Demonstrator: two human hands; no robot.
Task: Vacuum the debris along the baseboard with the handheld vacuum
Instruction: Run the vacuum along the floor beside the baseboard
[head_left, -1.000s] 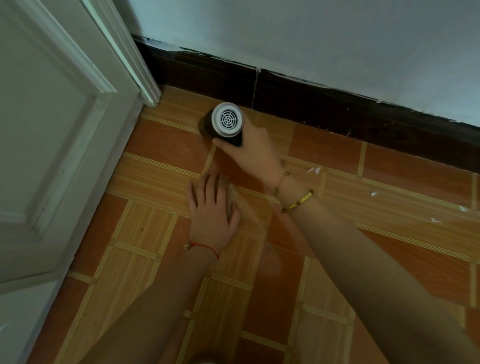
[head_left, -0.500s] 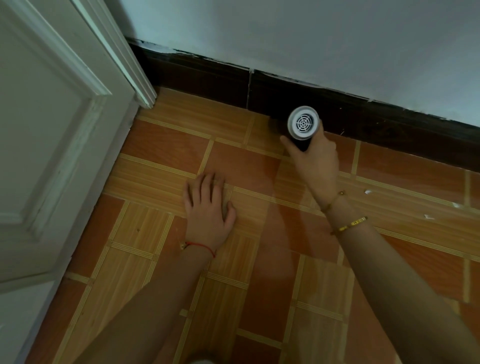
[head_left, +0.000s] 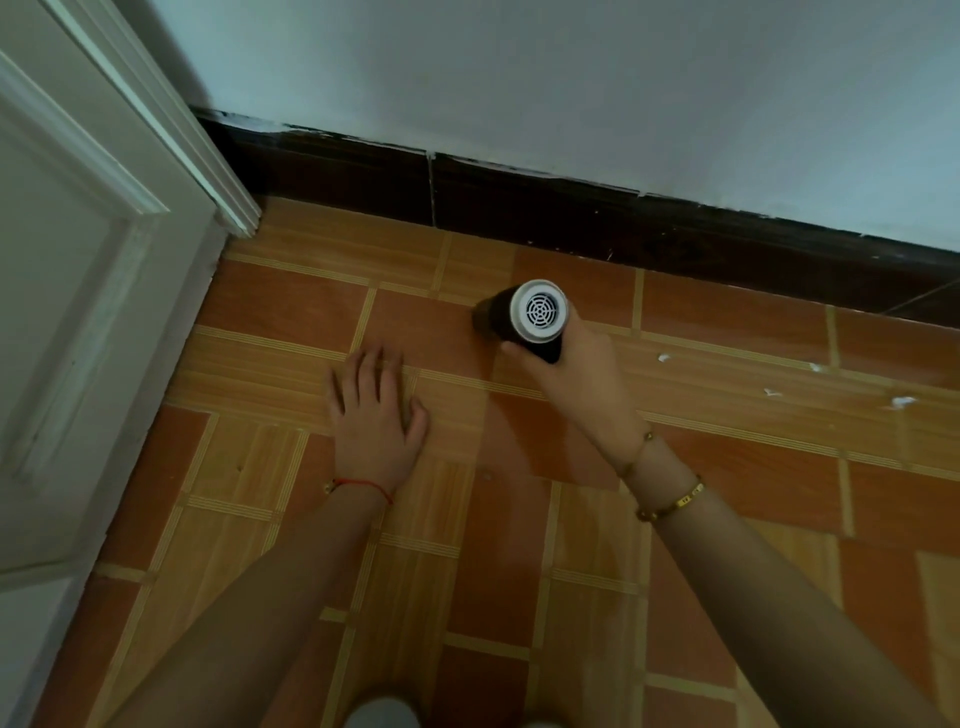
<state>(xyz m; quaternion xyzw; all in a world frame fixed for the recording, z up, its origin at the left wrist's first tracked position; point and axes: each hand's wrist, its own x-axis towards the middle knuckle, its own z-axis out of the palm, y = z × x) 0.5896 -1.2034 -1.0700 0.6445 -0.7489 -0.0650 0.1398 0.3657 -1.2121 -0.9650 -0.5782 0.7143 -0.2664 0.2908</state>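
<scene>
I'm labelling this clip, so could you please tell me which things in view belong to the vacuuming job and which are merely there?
Job:
right hand
vacuum
white scraps
baseboard

Merely there:
left hand, flat on the floor
door
wall
bracelets

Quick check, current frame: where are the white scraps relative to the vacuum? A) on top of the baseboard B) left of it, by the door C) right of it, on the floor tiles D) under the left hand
C: the white scraps lie on the tiles to the right of the vacuum, which the right hand holds; the left hand is flat on the floor to its left.
</scene>
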